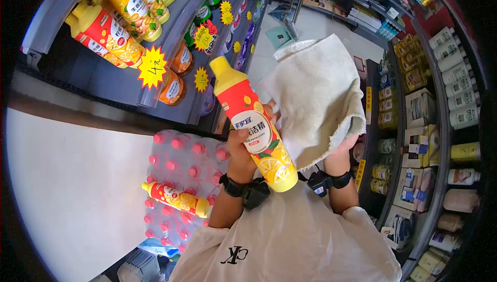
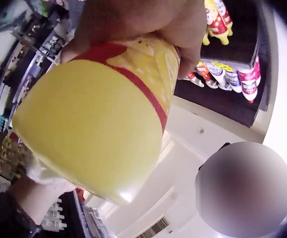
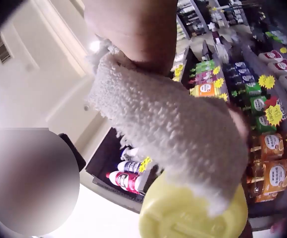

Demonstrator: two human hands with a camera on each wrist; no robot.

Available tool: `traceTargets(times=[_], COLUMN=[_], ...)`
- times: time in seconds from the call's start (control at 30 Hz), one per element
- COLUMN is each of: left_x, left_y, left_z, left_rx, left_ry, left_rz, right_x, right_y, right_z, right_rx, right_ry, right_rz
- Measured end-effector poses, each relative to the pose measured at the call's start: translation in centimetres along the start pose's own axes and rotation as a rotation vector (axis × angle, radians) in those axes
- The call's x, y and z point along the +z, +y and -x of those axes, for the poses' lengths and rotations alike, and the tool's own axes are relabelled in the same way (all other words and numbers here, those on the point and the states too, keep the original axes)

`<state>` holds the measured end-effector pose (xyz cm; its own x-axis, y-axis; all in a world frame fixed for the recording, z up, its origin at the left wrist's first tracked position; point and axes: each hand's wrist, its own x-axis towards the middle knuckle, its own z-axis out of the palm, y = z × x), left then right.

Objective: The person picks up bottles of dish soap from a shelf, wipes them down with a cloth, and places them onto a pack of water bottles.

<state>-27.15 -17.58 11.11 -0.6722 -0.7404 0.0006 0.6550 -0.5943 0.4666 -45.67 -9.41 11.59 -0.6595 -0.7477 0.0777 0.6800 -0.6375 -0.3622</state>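
My left hand (image 1: 242, 150) grips a yellow dish soap bottle (image 1: 251, 127) with a red label and lemon pictures, its thumb across the front. The bottle leans with its cap up and to the left. Its yellow base fills much of the left wrist view. A cream terry cloth (image 1: 316, 95) with a frayed edge covers most of my right hand (image 1: 347, 144); the fingers are hidden inside it. Beside the bottle, the cloth overlaps its yellow base (image 3: 193, 213) in the right wrist view.
A similar bottle (image 1: 176, 199) lies on a shrink-wrapped pack (image 1: 194, 171) of red-capped bottles at the left. Shelves of cleaning products (image 1: 137, 10) with yellow price tags rise at upper left. A stocked shelf (image 1: 445, 142) stands along the right. Pale floor (image 1: 269, 23) runs ahead between them.
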Motion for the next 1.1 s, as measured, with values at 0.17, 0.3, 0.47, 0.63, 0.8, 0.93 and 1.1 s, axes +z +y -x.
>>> traceTargets(times=[0.17,0.3,0.47,0.63,0.8,0.93,1.1], left_x=[0.0,0.4,-1.4,-0.9,0.1,-0.1,0.4], left_y=[-1.2,-0.2,0.8,1.7,1.2,1.4,2.0], left_z=[0.1,0.0,-0.2,-0.7,-0.2,0.1,1.2], left_rx=[0.104,0.107,0.127,0.105,0.081,0.046,0.045], left_ry=[-0.005,0.124,0.038,-0.158,-0.161,-0.216,-0.001], left_rz=[0.035,0.012,-0.052,-0.181,-0.274,-0.337,-0.350], right_x=[-0.6,-0.7,-1.3,2.8,6.2,6.8,6.5], right_y=[-0.2,-3.0,-6.2,-8.6,-7.7,-7.0,-5.1], right_z=[0.0,-0.7,-1.0,0.1,-0.9,-1.5,-0.9], right_rx=[0.098,0.391,0.448,0.330,0.466,0.376,0.092], right_ry=[-0.032,-0.251,-0.492,-0.444,-0.507,-0.658,-0.584], right_rz=[0.026,-0.179,-0.134,1.031,1.119,1.218,1.684])
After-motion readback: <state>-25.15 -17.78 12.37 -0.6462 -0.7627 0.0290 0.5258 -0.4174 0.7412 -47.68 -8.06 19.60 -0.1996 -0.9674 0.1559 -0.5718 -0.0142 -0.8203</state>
